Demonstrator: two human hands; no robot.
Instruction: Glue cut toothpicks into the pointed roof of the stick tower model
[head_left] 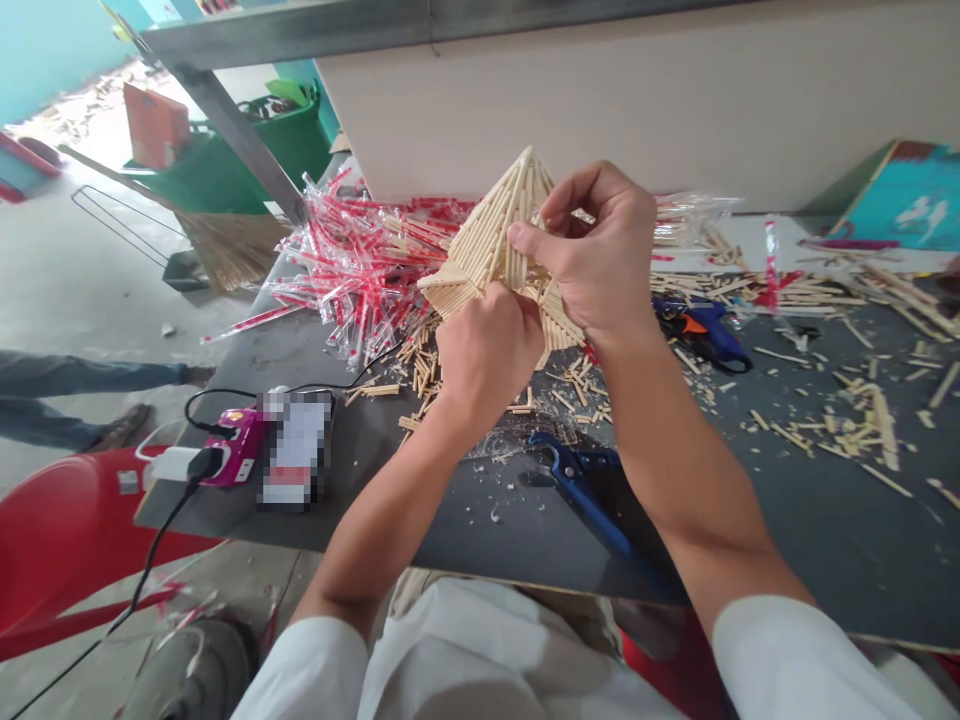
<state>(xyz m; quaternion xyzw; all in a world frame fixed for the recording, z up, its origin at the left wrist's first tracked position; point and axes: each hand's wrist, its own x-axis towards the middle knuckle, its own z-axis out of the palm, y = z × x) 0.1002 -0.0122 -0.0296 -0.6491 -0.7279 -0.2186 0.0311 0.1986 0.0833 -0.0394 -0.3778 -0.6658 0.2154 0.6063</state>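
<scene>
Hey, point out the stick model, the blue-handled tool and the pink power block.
Stick model (pixel 484 236), head view: slatted sloping side.
Blue-handled tool (pixel 586 499), head view: blue handle.
Pink power block (pixel 244 440), head view: body.

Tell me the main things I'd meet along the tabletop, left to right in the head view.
Magenta plastic power strip, dark-edged rectangular phone, bare left hand, bare right hand, blue plastic tool with an orange part, teal board with white markings.

Room beside blue-handled tool (pixel 589 504), wrappers (pixel 352 250) blocking rear
</scene>
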